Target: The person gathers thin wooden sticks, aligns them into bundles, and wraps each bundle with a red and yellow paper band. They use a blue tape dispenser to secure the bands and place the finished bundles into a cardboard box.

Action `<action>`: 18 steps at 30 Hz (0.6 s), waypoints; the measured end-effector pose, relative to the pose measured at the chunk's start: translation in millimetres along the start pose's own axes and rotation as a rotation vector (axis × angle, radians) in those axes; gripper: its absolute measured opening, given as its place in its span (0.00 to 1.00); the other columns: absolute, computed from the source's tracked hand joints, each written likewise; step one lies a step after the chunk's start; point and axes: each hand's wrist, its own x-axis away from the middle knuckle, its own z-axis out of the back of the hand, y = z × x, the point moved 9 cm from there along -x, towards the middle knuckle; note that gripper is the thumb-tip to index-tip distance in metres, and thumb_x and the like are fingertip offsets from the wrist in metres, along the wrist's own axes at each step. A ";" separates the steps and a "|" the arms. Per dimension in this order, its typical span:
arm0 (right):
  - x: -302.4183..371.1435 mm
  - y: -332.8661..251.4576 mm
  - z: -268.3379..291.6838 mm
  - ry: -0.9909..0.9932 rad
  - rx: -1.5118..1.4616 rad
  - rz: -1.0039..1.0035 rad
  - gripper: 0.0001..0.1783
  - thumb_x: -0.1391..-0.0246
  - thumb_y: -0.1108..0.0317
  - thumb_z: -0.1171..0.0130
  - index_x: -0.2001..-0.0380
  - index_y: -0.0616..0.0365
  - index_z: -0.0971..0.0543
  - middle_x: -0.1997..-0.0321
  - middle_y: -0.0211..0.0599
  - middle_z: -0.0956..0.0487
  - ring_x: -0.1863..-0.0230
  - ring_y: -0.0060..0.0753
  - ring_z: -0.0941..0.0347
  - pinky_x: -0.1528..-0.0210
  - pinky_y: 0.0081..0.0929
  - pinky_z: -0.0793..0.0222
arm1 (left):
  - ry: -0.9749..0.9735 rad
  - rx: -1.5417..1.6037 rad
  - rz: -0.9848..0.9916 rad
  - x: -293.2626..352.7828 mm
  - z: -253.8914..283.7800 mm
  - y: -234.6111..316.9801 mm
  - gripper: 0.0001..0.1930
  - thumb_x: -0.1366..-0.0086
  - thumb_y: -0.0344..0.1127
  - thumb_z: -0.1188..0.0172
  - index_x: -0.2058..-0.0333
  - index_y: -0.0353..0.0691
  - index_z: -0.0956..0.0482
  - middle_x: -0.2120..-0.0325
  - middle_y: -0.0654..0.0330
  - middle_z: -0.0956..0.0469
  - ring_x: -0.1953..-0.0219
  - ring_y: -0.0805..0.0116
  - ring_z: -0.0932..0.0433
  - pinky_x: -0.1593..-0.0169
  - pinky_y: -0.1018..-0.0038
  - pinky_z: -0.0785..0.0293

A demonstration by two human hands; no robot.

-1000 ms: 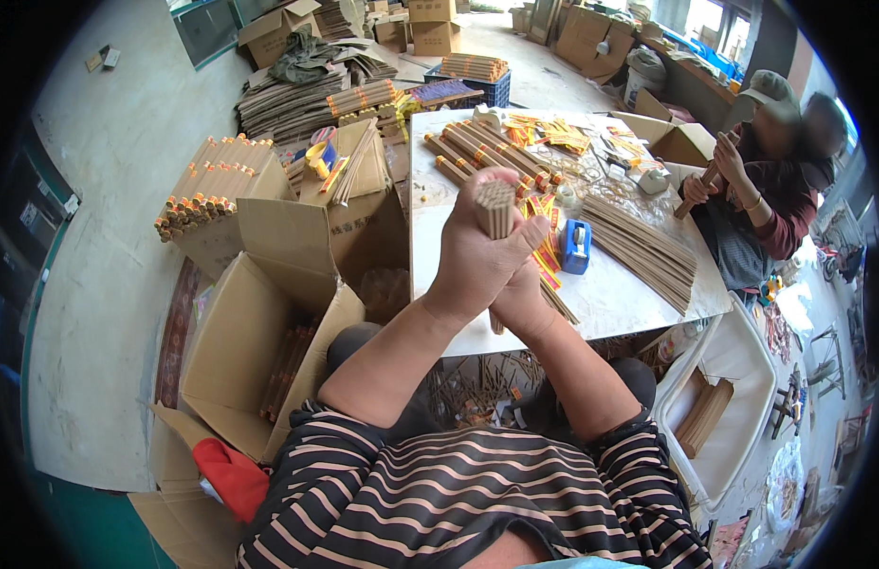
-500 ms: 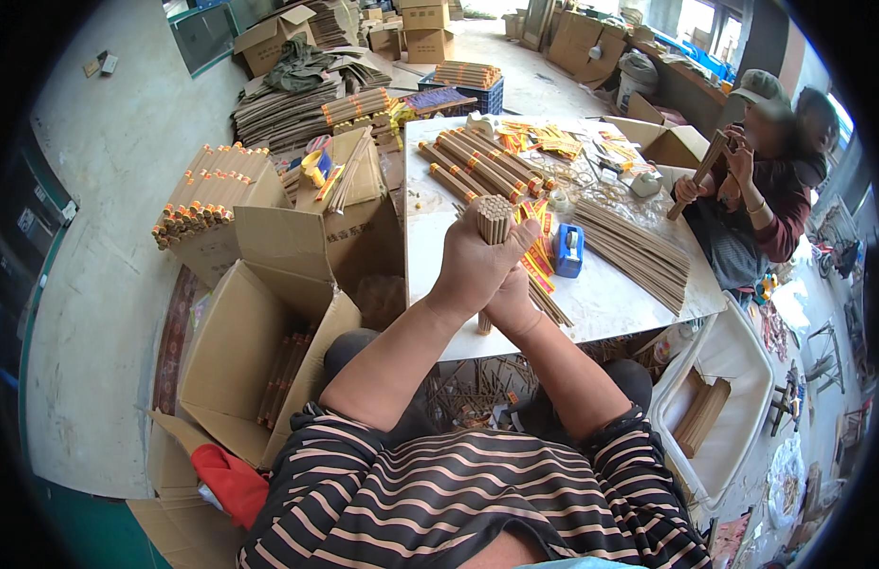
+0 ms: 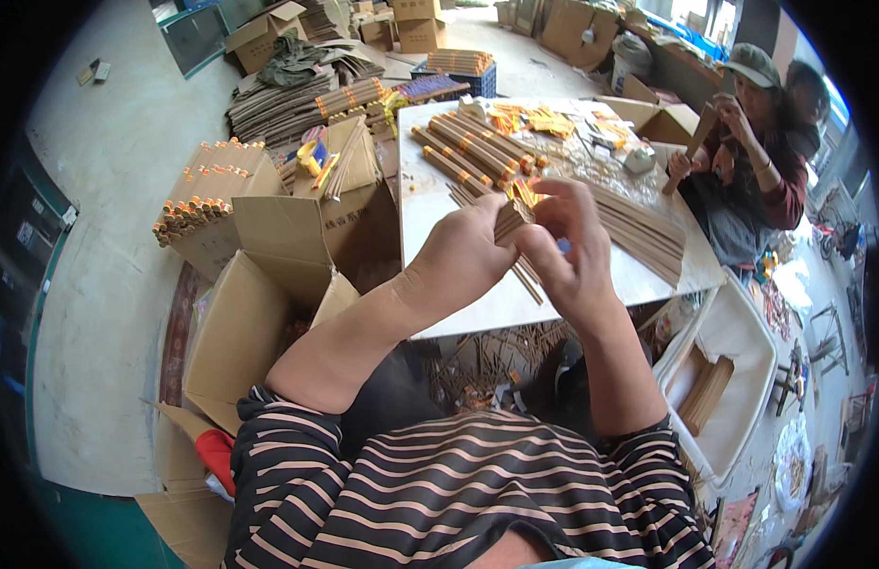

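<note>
My left hand (image 3: 458, 254) is closed round a bundle of thin brown incense sticks (image 3: 513, 218), held tilted above the white table. Just right of the bundle's end is my right hand (image 3: 577, 247), its fingers apart and curved, the thumb close to the sticks. Whether the thumb touches them is hard to tell. Most of the bundle is hidden by my left hand. Yellow and red paper labels (image 3: 525, 192) lie behind my hands. Loose sticks (image 3: 639, 228) lie in a row to the right, and finished bundles with orange bands (image 3: 473, 147) lie farther back.
Across the white table's (image 3: 430, 308) right corner, a co-worker (image 3: 752, 142) holds another stick bundle (image 3: 700, 137). Open cardboard boxes (image 3: 217, 341) stand at my left, beside stacked banded bundles (image 3: 217, 180). A white tub (image 3: 743, 351) with sticks sits at my right. Sticks litter the floor (image 3: 487, 365).
Both hands were wrapped round the upright bundle. Now the bundle is tilted in my left hand, and my right hand has come off it, opened and moved right, covering most of the blue tape dispenser.
</note>
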 end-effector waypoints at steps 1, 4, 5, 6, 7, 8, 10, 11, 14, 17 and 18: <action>2.1 -2.5 -2.6 -0.029 0.158 0.004 0.22 0.52 0.56 0.39 0.61 0.60 0.31 0.80 0.37 0.28 0.79 0.30 0.30 0.74 0.24 0.33 | -0.062 -0.028 -0.007 3.7 -10.6 1.8 0.10 0.45 0.32 0.42 0.69 0.32 0.29 0.76 0.46 0.25 0.70 0.48 0.24 0.66 0.66 0.27; 13.3 7.7 -0.8 0.036 0.165 0.055 0.11 0.50 0.62 0.42 0.74 0.59 0.27 0.81 0.42 0.26 0.80 0.38 0.26 0.76 0.26 0.31 | -0.224 0.131 0.091 17.0 -44.9 -9.5 0.10 0.45 0.31 0.44 0.66 0.32 0.27 0.72 0.47 0.24 0.68 0.52 0.23 0.64 0.67 0.28; 19.8 18.1 -0.1 0.046 0.089 0.002 0.10 0.49 0.63 0.43 0.75 0.60 0.27 0.81 0.42 0.26 0.81 0.38 0.26 0.77 0.26 0.32 | -0.263 0.177 0.084 21.9 -52.3 -9.7 0.11 0.45 0.31 0.43 0.65 0.32 0.28 0.71 0.48 0.24 0.68 0.54 0.22 0.63 0.68 0.28; 26.8 25.2 0.2 0.056 0.024 -0.022 0.10 0.49 0.66 0.44 0.77 0.61 0.27 0.83 0.41 0.26 0.82 0.36 0.27 0.77 0.26 0.32 | -0.292 0.364 0.136 28.7 -59.7 -10.2 0.11 0.45 0.32 0.43 0.65 0.32 0.28 0.71 0.51 0.24 0.70 0.58 0.23 0.65 0.69 0.28; 32.9 30.4 0.9 0.046 0.027 -0.072 0.10 0.49 0.66 0.45 0.77 0.61 0.27 0.83 0.41 0.26 0.83 0.34 0.28 0.78 0.25 0.33 | -0.315 0.550 0.191 36.4 -67.4 -9.5 0.12 0.45 0.33 0.43 0.64 0.32 0.29 0.72 0.53 0.25 0.72 0.61 0.24 0.67 0.71 0.28; 38.2 34.0 1.9 0.034 0.028 -0.121 0.10 0.49 0.66 0.45 0.77 0.62 0.27 0.84 0.41 0.27 0.83 0.32 0.29 0.78 0.25 0.33 | -0.375 0.660 0.285 44.0 -73.7 -12.4 0.12 0.44 0.34 0.44 0.64 0.33 0.29 0.73 0.55 0.26 0.73 0.65 0.25 0.69 0.73 0.29; 49.9 41.9 0.5 0.029 -0.037 -0.194 0.10 0.48 0.66 0.47 0.76 0.63 0.26 0.85 0.38 0.28 0.83 0.25 0.31 0.79 0.23 0.36 | -0.521 0.784 0.528 62.7 -76.9 -17.8 0.12 0.41 0.35 0.47 0.62 0.34 0.31 0.76 0.60 0.28 0.76 0.72 0.29 0.73 0.78 0.32; 54.6 47.2 -0.1 0.019 -0.049 -0.227 0.10 0.48 0.66 0.47 0.76 0.63 0.26 0.85 0.38 0.28 0.83 0.25 0.31 0.79 0.23 0.36 | -0.621 0.808 0.667 73.0 -80.9 -20.5 0.11 0.40 0.35 0.49 0.61 0.35 0.32 0.78 0.63 0.30 0.78 0.76 0.31 0.75 0.81 0.34; 65.3 57.7 -8.2 -0.032 -0.145 -0.309 0.12 0.46 0.64 0.49 0.75 0.63 0.26 0.85 0.35 0.29 0.83 0.22 0.33 0.79 0.22 0.37 | -0.563 0.973 0.690 85.8 -86.5 -21.2 0.16 0.33 0.47 0.57 0.63 0.39 0.32 0.80 0.64 0.33 0.80 0.79 0.36 0.77 0.85 0.39; 72.3 66.6 -18.2 -0.067 -0.160 -0.359 0.14 0.44 0.63 0.50 0.77 0.63 0.27 0.85 0.34 0.30 0.82 0.20 0.35 0.78 0.22 0.37 | -0.545 0.961 0.696 96.0 -90.6 -27.2 0.19 0.32 0.51 0.60 0.64 0.39 0.32 0.80 0.65 0.33 0.81 0.80 0.36 0.78 0.85 0.39; 77.7 77.9 -26.7 -0.139 -0.230 -0.456 0.17 0.42 0.61 0.51 0.76 0.64 0.27 0.84 0.34 0.30 0.79 0.19 0.35 0.75 0.21 0.36 | -0.534 0.970 0.738 100.2 -91.6 -31.5 0.19 0.32 0.51 0.59 0.64 0.39 0.32 0.80 0.65 0.33 0.81 0.80 0.36 0.78 0.85 0.39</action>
